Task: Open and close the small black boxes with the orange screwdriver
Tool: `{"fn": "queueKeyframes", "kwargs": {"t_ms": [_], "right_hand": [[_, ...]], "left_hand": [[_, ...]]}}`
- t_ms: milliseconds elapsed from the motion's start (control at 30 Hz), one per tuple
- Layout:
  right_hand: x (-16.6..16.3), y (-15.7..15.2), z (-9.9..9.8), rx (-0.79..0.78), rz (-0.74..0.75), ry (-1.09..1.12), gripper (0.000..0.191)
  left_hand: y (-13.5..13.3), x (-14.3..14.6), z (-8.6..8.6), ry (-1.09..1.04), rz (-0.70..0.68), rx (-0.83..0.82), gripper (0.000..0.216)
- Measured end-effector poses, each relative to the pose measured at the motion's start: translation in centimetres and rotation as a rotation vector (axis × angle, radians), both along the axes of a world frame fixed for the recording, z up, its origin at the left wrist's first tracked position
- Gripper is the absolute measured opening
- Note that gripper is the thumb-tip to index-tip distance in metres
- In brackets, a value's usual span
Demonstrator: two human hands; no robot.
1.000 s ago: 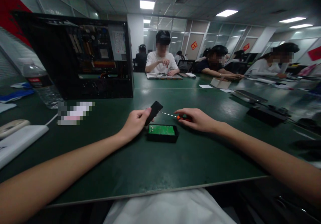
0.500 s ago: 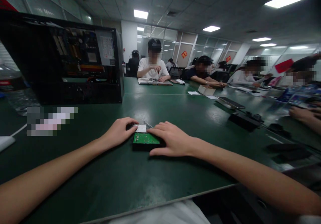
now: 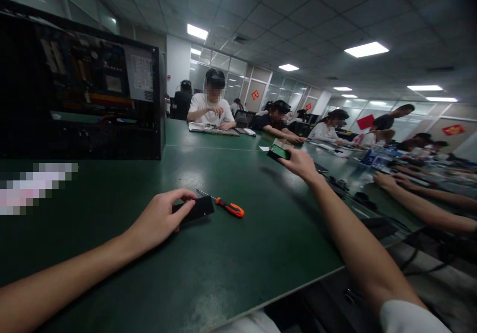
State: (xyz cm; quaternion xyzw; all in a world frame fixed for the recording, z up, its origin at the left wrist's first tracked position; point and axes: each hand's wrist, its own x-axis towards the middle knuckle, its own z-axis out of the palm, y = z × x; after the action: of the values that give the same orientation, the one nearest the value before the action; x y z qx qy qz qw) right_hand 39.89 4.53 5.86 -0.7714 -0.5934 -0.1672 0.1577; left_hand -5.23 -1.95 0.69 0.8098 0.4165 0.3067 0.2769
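Near the middle of the green table, my left hand [image 3: 158, 219] grips a flat black rectangular plate [image 3: 202, 208] between thumb and fingers. Just beyond that plate lies a screwdriver [image 3: 231, 208] with an orange and black handle. Its thin shaft points left, toward my left fingertips. Farther out and to the right, my right arm is stretched forward. My right hand [image 3: 302, 164] is closed around the right end of a small black box with a green circuit board [image 3: 278, 151], held above the table. My fingers cover part of that box.
An opened computer case [image 3: 158, 109] stands at the left. A blurred-out item [image 3: 37, 184] lies in front of it. Across the table, a person in a white shirt [image 3: 212, 107] sits working. Black devices and cables [image 3: 337, 186] lie to the right, near another person's arms [image 3: 421, 196].
My right hand has lifted the circuit-board box and carried it forward and right. My left hand now holds the black plate. The screwdriver has come into full view; the camera has turned right.
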Motion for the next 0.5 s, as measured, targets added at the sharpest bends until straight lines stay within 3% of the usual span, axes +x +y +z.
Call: {"fn": "queueKeyframes", "kwargs": {"t_ms": [100,233,400,500], "right_hand": [[4.8,0.0,-1.6,-0.072,-0.19,-0.001,0.045],[7.7,-0.2,-3.6,-0.178,-0.288,0.035,0.043],[7.6,-0.3,-3.8,-0.157,-0.293,0.111,0.044],[4.5,-0.4,-2.7,-0.018,-0.12,0.12,0.052]], "left_hand": [[-0.9,0.8,0.0,0.012,-0.065,0.078,0.032],[-1.2,1.0,0.0,-0.007,-0.094,0.079,0.031],[-0.8,0.7,0.0,-0.079,-0.09,0.002,0.037],[-0.5,0.6,-0.3,-0.134,-0.114,-0.052,0.036]]}}
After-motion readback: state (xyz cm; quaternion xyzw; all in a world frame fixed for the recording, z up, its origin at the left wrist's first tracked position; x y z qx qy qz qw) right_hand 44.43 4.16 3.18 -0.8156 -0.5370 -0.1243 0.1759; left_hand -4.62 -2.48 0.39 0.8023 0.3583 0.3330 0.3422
